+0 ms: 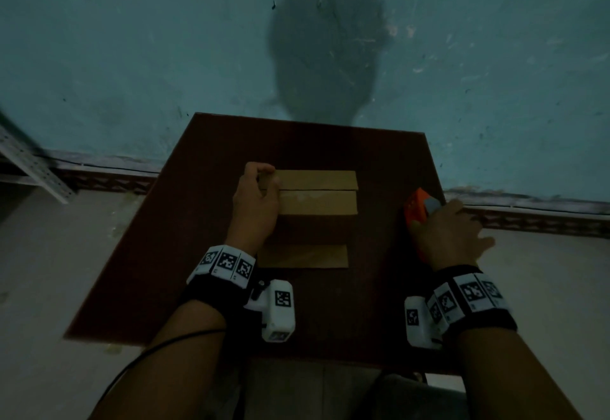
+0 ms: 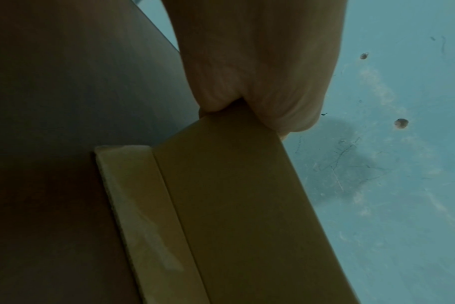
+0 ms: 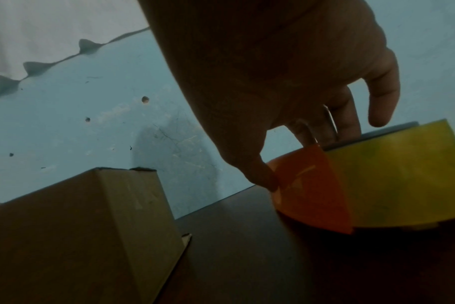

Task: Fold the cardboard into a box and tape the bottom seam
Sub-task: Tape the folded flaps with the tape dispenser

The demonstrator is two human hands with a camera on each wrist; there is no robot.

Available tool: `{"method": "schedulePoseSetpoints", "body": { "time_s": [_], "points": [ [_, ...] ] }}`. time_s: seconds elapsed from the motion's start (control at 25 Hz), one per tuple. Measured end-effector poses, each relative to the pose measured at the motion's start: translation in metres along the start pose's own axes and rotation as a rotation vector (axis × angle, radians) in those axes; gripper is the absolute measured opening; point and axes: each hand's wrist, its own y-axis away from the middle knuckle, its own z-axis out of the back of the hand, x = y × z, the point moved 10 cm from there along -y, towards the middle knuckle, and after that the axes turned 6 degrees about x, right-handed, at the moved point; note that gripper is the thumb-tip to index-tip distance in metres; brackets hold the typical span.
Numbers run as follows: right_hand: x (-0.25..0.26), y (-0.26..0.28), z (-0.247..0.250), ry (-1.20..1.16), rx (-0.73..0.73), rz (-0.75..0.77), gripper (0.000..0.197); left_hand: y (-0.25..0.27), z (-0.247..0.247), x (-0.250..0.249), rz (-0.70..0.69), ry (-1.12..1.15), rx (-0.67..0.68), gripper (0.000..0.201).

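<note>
The left hand (image 1: 255, 203) is curling its fingers over the left end of the box (image 1: 317, 208), gripping the top flaps there; from the left wrist view the fingers (image 2: 260, 92) are pinching the cardboard edge. The box is standing in the middle of the table (image 1: 165, 254), its two top flaps closed and meeting along a seam, with one lower flap lying flat on the table toward the person. The right hand (image 1: 445, 231) is resting on an orange tape dispenser (image 1: 417, 210) near the table's right edge, well apart from the box. Its thumb is touching the orange side and its fingers are draping loosely over the top; the dim light makes it hard to tell whether they are actually gripping. A yellowish roll (image 3: 398, 174) is sitting in the dispenser.
</note>
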Motion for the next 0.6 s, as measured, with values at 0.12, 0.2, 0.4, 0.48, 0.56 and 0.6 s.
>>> {"method": "schedulePoseSetpoints", "body": {
  "time_s": [0.12, 0.2, 0.4, 0.48, 0.56, 0.6],
  "points": [
    [0.006, 0.003, -0.001, -0.151, -0.003, 0.033, 0.077, 0.001, -0.001, 0.0, -0.001, 0.007, 0.003, 0.022],
    [0.016, 0.008, 0.012, -0.249, -0.05, 0.08, 0.074, 0.001, -0.001, -0.001, -0.008, 0.012, 0.002, 0.024],
    [0.051, 0.033, 0.065, -0.696, -0.191, 0.284, 0.036, 0.001, 0.001, 0.001, -0.014, 0.03, 0.01, 0.033],
    [0.065, 0.042, 0.087, -0.909, -0.214, 0.412, 0.023, 0.0, 0.001, 0.001, -0.013, 0.032, 0.026, 0.034],
    [0.08, 0.049, 0.109, -1.053, -0.221, 0.523, 0.011, 0.0, 0.001, 0.003, -0.008, 0.034, 0.036, 0.034],
    [0.089, 0.051, 0.118, -1.092, -0.208, 0.561, 0.009, -0.001, 0.0, 0.004, -0.006, 0.039, 0.04, 0.033]
  ]
}}
